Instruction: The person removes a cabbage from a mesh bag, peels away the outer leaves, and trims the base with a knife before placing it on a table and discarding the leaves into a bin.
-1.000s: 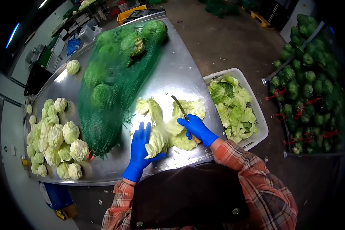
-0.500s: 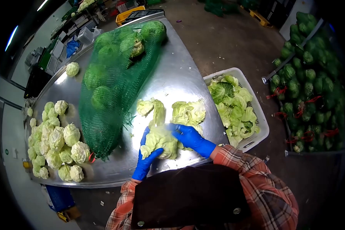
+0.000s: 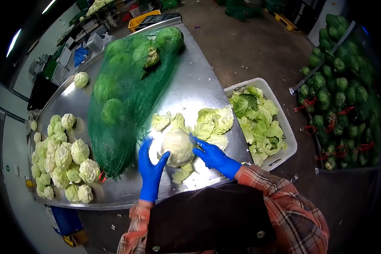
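A pale, smooth cabbage head [image 3: 177, 147] rests on the metal table [image 3: 194, 72] between my blue-gloved hands. At its left side is my left hand [image 3: 151, 165], thumb against the cabbage and fingers spread. My right hand [image 3: 213, 155] touches the right side with its fingertips, fingers apart. Loose leaves [image 3: 213, 123] lie just beyond the cabbage, and another leaf [image 3: 182, 173] is under its near side. A green net bag [image 3: 122, 101] with cabbages inside lies left of and beyond my hands.
Trimmed cabbages [image 3: 61, 156] are piled at the table's left, with a single one [image 3: 81, 79] farther back. A white crate [image 3: 288, 137] of leaves stands right of the table. Filled net sacks [image 3: 340, 97] are stacked at the far right.
Outer leaves have come off the cabbage, baring its smooth surface. My left hand has moved left and its fingers have spread; my right hand has shifted to the cabbage's right side.
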### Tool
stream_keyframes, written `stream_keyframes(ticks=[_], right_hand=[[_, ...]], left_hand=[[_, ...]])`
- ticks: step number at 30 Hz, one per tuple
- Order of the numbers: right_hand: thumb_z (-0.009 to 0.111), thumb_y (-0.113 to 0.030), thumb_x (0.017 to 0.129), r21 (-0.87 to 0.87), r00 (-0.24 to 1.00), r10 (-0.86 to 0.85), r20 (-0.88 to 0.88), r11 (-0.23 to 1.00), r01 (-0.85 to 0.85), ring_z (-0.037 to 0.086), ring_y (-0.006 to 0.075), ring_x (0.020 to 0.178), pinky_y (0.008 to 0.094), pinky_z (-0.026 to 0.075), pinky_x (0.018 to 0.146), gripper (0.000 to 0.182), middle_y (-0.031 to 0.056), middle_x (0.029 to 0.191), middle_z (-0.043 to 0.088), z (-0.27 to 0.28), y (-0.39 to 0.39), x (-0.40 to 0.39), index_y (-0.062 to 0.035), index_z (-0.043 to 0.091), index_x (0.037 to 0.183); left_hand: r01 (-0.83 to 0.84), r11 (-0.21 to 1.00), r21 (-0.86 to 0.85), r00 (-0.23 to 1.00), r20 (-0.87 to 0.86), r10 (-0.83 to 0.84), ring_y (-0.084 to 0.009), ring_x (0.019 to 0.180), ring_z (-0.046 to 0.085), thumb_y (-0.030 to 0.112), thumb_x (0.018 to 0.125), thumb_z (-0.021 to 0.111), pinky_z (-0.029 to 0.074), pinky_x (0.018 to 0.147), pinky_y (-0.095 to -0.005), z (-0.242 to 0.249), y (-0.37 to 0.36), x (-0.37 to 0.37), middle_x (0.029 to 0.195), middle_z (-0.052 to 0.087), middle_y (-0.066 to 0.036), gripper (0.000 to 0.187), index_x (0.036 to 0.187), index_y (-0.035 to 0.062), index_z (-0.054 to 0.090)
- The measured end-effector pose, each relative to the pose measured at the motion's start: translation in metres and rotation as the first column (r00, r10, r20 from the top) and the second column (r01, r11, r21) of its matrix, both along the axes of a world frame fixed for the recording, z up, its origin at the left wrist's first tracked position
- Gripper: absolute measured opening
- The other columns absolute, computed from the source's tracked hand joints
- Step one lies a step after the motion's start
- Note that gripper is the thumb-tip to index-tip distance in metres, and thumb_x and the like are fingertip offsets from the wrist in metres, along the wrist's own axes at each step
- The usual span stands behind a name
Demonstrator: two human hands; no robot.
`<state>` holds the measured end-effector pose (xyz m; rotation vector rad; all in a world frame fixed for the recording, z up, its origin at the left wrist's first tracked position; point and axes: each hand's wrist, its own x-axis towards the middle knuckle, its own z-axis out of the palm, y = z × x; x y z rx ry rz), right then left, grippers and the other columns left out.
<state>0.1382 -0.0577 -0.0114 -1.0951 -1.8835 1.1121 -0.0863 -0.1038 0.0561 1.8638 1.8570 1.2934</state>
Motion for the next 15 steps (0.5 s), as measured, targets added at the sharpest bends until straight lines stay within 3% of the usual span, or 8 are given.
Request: stream_keyframes(ticks=[2,3,6,7,9,12,13,15], right_hand=[[0.050,-0.034,0.096,-0.595,0.992,0.111,0.064,0.802,-0.051,0.053,0.0149,0.042,0.0287,0.049,0.044,0.055,0.0136,0.085,0.064,0.039,0.003,-0.001,-0.0246,0.029,0.146],[0.046,-0.039,0.097,-0.584,0.988,0.127,0.086,0.810,-0.053,0.053,0.0143,0.042,0.0282,0.048,0.043,0.054,0.0145,0.083,0.064,0.040,0.002,-0.001,-0.0252,0.029,0.146],[0.041,-0.045,0.098,-0.657,0.999,0.049,0.016,0.753,-0.027,0.052,0.0137,0.043,0.0275,0.048,0.042,0.056,0.0145,0.096,0.065,0.033,0.003,0.011,-0.0221,0.028,0.147],[0.041,-0.046,0.098,-0.628,0.999,0.039,-0.017,0.777,-0.041,0.051,0.0131,0.042,0.0272,0.047,0.042,0.057,0.0147,0.100,0.064,0.030,0.004,0.018,-0.0212,0.028,0.147],[0.041,-0.048,0.097,-0.620,0.992,0.104,0.074,0.784,-0.036,0.062,0.0211,0.056,0.0317,0.052,0.054,0.059,0.0171,0.114,0.062,0.050,0.008,0.030,-0.0162,0.030,0.146],[0.041,-0.047,0.097,0.090,0.989,-0.014,0.146,0.996,0.001,0.067,0.0322,0.083,0.0373,0.053,0.074,0.061,0.0192,0.126,0.056,-0.006,0.005,0.036,-0.0107,0.031,0.145],[0.044,-0.044,0.097,-0.009,0.983,0.025,0.181,1.000,-0.023,0.061,0.0374,0.103,0.0402,0.049,0.086,0.062,0.0203,0.132,0.050,0.016,0.004,0.039,-0.0073,0.030,0.144],[0.045,-0.042,0.096,-0.061,0.962,0.045,0.271,0.998,-0.029,0.062,0.0373,0.099,0.0402,0.050,0.084,0.062,0.0205,0.131,0.051,0.042,-0.001,0.042,-0.0082,0.028,0.145]], left_hand=[[0.232,0.899,-0.371,0.603,0.780,0.166,-0.0211,0.120,0.047,0.019,0.082,0.073,0.038,0.101,-0.0329,-0.017,0.010,0.008,0.132,0.049,-0.014,0.068,0.137,-0.0006,0.039],[0.498,0.781,-0.377,0.471,0.874,0.121,-0.0236,0.125,0.043,0.019,0.084,0.069,0.037,0.104,-0.0336,-0.038,0.014,-0.007,0.140,0.042,-0.015,0.079,0.145,-0.0005,0.022],[0.422,0.789,-0.447,0.693,0.720,0.037,-0.0278,0.128,0.040,0.029,0.076,0.078,0.034,0.106,-0.0360,-0.054,-0.003,0.011,0.147,0.028,-0.019,0.102,0.146,-0.0027,0.010],[0.344,0.841,-0.418,0.866,0.487,-0.113,-0.0279,0.129,0.039,0.031,0.072,0.081,0.033,0.108,-0.0379,-0.060,-0.008,0.014,0.145,0.030,-0.020,0.107,0.146,-0.0027,0.011],[0.433,0.816,-0.382,0.775,0.621,-0.121,-0.0289,0.132,0.034,0.029,0.068,0.084,0.029,0.109,-0.0397,-0.051,-0.001,0.026,0.145,0.030,-0.021,0.114,0.147,-0.0023,0.008],[0.447,0.836,-0.319,0.663,0.745,-0.070,-0.0301,0.132,0.034,0.031,0.061,0.088,0.032,0.108,-0.0387,-0.071,0.014,0.046,0.143,0.031,-0.023,0.121,0.146,-0.0037,0.009],[0.416,0.835,-0.359,0.723,0.688,-0.065,-0.0303,0.132,0.035,0.032,0.061,0.088,0.032,0.107,-0.0383,-0.065,0.019,0.050,0.143,0.031,-0.024,0.122,0.146,-0.0040,0.009],[0.387,0.820,-0.422,0.786,0.616,-0.054,-0.0308,0.131,0.035,0.035,0.061,0.088,0.033,0.106,-0.0380,-0.054,0.025,0.055,0.143,0.031,-0.026,0.123,0.146,-0.0045,0.009]])
